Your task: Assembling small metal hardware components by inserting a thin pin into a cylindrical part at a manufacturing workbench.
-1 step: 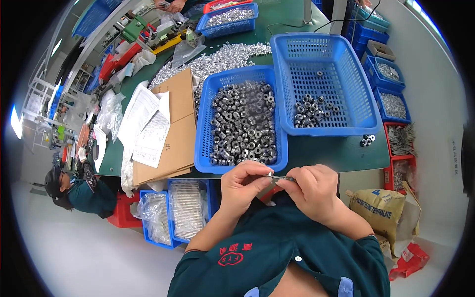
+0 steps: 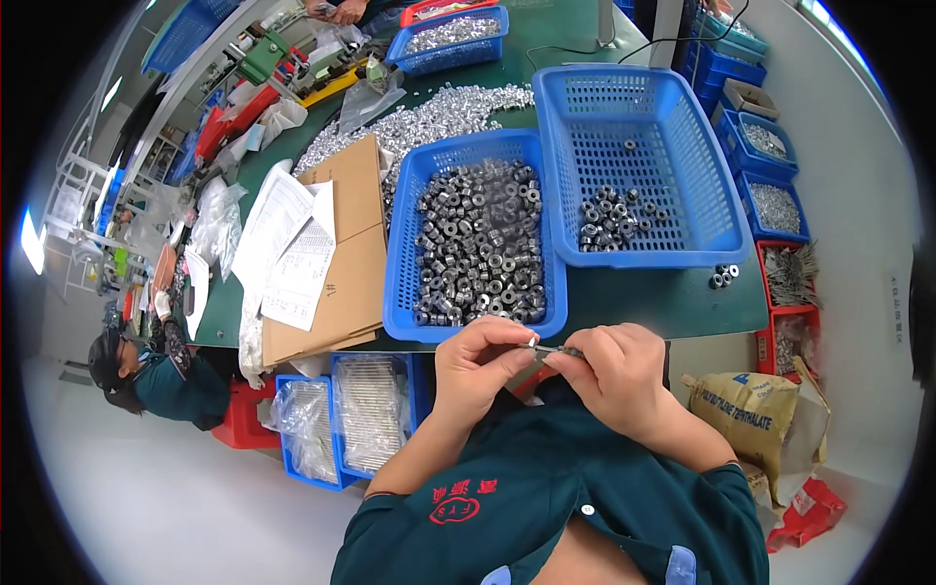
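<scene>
Just beyond the table's near edge, my left hand (image 2: 478,372) is closed, thumb and fingertips pinching a small shiny metal piece (image 2: 532,343). Its exact shape is mostly covered by the fingers. My right hand (image 2: 620,378) is wrapped round a slim dark tool (image 2: 552,349), whose thin tip meets the metal piece. The tool's handle lies hidden in the palm. Right behind my hands stands a blue basket (image 2: 398,283) full of dark metal rings (image 2: 478,244). A second, larger blue basket (image 2: 639,259) to its right holds a smaller heap of similar rings (image 2: 614,216).
Several loose rings (image 2: 721,277) lie right of the baskets. Cardboard (image 2: 356,253) and papers (image 2: 292,263) lie to the left; a silvery heap of parts (image 2: 439,112) spreads behind. Blue bins (image 2: 336,429) stand below left, a yellow sack (image 2: 746,419) at right. A co-worker (image 2: 166,375) sits far left.
</scene>
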### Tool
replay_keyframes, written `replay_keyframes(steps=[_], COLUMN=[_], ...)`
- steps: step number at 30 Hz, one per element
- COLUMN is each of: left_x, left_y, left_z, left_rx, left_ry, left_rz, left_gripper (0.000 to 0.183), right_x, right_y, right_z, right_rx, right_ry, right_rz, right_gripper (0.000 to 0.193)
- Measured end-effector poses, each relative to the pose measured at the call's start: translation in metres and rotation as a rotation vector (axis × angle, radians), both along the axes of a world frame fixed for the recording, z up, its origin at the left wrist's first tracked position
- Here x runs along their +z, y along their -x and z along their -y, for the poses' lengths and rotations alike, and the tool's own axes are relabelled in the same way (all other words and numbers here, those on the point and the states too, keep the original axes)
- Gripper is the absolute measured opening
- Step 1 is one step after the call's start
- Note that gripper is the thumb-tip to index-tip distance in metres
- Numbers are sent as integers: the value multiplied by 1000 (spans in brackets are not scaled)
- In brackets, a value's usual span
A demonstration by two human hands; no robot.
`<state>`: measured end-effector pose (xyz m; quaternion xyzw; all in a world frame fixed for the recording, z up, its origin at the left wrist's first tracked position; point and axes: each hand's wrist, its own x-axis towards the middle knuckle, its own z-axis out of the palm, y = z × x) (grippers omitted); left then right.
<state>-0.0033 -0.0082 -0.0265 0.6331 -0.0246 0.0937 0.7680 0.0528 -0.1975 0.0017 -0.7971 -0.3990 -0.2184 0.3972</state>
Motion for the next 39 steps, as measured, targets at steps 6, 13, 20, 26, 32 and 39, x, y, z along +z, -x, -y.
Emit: replay_keyframes(steps=[6,13,20,26,32,39], left_x=[2,3,6,3,9,33], left_y=[-1,-5,-4,-2,-4,-27], left_z=[1,-3,2,5,8,10], left_rx=[-54,-228,-287,-190,-66,-191], left_ry=[150,663,763,614,407,7], left_rz=[-126,-229,-295,-282,-127,-100], left_gripper=[23,20,16,20,30,35], right_x=[-2,5,3,6,-1,-7], right_y=[-4,-3,0,1,3,1], right_z=[4,8,5,2,3,20], right_rx=[25,12,86,44,88,51], right_ry=[-48,-157,-158,-74,-138,-262], right_rz=[-113,-99,-89,103,-101,-742], right_gripper=[22,21,20,20,16,16])
